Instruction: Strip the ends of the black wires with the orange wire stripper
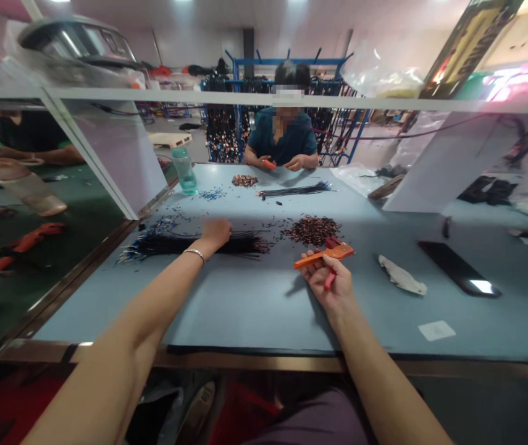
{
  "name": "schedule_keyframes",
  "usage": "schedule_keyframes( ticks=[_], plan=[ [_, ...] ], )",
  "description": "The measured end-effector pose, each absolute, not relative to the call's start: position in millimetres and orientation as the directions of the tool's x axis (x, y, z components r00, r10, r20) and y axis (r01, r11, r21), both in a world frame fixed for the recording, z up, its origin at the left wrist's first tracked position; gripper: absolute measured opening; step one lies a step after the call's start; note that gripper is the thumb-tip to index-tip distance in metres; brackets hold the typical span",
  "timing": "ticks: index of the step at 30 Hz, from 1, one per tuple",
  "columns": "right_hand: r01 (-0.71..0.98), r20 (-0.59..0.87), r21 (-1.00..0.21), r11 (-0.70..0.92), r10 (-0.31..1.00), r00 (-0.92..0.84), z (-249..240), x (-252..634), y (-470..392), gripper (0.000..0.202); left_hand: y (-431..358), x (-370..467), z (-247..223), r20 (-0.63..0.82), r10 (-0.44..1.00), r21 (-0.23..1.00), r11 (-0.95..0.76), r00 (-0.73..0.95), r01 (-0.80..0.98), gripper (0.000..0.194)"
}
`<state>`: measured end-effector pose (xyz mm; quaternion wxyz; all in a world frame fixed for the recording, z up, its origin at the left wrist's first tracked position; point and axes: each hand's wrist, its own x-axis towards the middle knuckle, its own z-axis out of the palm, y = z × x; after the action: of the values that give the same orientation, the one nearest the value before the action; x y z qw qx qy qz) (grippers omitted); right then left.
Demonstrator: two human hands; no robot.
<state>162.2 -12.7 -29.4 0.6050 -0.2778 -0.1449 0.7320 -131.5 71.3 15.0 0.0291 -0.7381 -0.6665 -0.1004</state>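
My left hand (217,233) is over a long bundle of black wires (166,244), touching or just above them. Its fingers curl downward and are blurred and partly hidden, so I cannot tell whether it grips any wire. Blue and pale ends show at the bundle's left, reddish ends at its right. My right hand (333,281), palm up, is closed around an orange and red wire stripper (326,254), its head pointing right. Just behind the tool lies a heap of small dark and copper-coloured offcuts (314,230).
Across the blue-grey table (245,309) a co-worker (282,139) holds an orange tool. Nearby are a second wire bundle (297,190), a smaller offcut pile (244,180), blue scraps (212,194) and a green bottle (184,171). A phone (458,269) and crumpled white scrap (401,276) lie right.
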Motion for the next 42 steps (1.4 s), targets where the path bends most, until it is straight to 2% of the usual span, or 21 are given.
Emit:
schedule_keyframes(
  ticks=[6,12,15,19,21,24,25,26,27,29,31,32,34,36,39,42],
  plan=[
    [-0.79,-0.204,-0.576,-0.212,0.972,-0.112,-27.1,162.5,-13.0,0.006,83.4,-134.8,11.8,0.14,0.98,0.086,-0.157,0.144,0.984,0.016],
    [-0.782,-0.228,-0.578,-0.231,0.967,-0.117,-24.9,160.6,-14.0,0.009,81.9,-130.7,10.4,0.192,0.961,0.099,-0.222,0.2,0.97,0.012],
    [-0.762,-0.22,-0.602,-0.24,0.967,-0.131,-25.7,161.3,-13.0,0.008,82.4,-125.5,15.7,0.256,0.95,0.134,-0.216,0.176,0.967,0.012],
    [-0.75,-0.193,-0.62,-0.229,0.971,-0.137,-30.7,164.9,-10.1,0.008,85.4,-125.7,45.7,0.432,0.9,0.196,-0.158,0.059,0.968,0.019],
    [-0.741,-0.177,-0.629,-0.234,0.972,-0.157,-32.8,166.2,-9.2,0.008,89.1,-132.3,74.0,0.614,0.789,0.273,-0.222,0.008,0.936,0.018],
    [-0.743,-0.196,-0.615,-0.263,0.964,-0.179,-33.3,165.9,-9.5,0.006,94.5,-150.2,127.7,0.749,0.662,0.315,-0.314,-0.031,0.896,0.021],
    [-0.749,-0.218,-0.602,-0.276,0.959,-0.178,-32.6,165.3,-9.9,0.005,94.0,-156.4,145.6,0.798,0.596,0.345,-0.328,-0.091,0.879,0.024],
    [-0.756,-0.245,-0.587,-0.288,0.954,-0.174,-31.5,164.5,-10.5,0.005,91.0,-161.1,161.6,0.858,0.464,0.431,-0.414,-0.222,0.802,0.024],
    [-0.762,-0.269,-0.574,-0.298,0.948,-0.168,-30.0,163.6,-11.3,0.006,84.9,-163.3,174.7,0.883,0.345,0.46,-0.509,-0.316,0.728,0.023],
    [-0.766,-0.288,-0.568,-0.3,0.945,-0.156,-25.8,161.5,-13.9,0.009,62.9,-157.1,187.2,0.917,0.265,0.399,-0.638,-0.299,0.659,0.024],
    [-0.76,-0.239,-0.592,-0.268,0.959,-0.152,-20.5,159.1,-18.3,0.013,31.6,-136.4,177.9,0.941,0.292,0.334,-0.718,-0.172,0.61,0.019],
    [-0.755,-0.193,-0.611,-0.24,0.969,-0.152,-17.6,157.7,-20.9,0.017,15.3,-122.2,165.2,0.914,0.4,0.357,-0.722,-0.063,0.593,0.018],
    [-0.741,-0.084,-0.651,-0.168,0.985,-0.149,-12.3,154.6,-25.8,0.025,-12.1,-91.9,128.6,0.789,0.596,0.407,-0.689,0.15,0.6,0.015],
    [-0.719,0.002,-0.69,-0.087,0.993,-0.122,-8.9,152.8,-27.3,0.033,-27.1,-64.5,85.9,0.61,0.732,0.48,-0.647,0.304,0.593,0.011],
    [-0.615,0.119,-0.782,0.1,0.993,0.01,-9.0,157.5,-20.4,0.036,-26.1,-34.3,32.0,0.471,0.843,0.647,-0.531,0.261,0.548,0.012],
    [-0.39,0.193,-0.879,0.272,0.954,0.231,-11.1,170.4,-7.5,0.036,-14.3,-17.8,4.1,0.372,0.914,0.77,-0.4,0.16,0.497,0.014]
  ],
)
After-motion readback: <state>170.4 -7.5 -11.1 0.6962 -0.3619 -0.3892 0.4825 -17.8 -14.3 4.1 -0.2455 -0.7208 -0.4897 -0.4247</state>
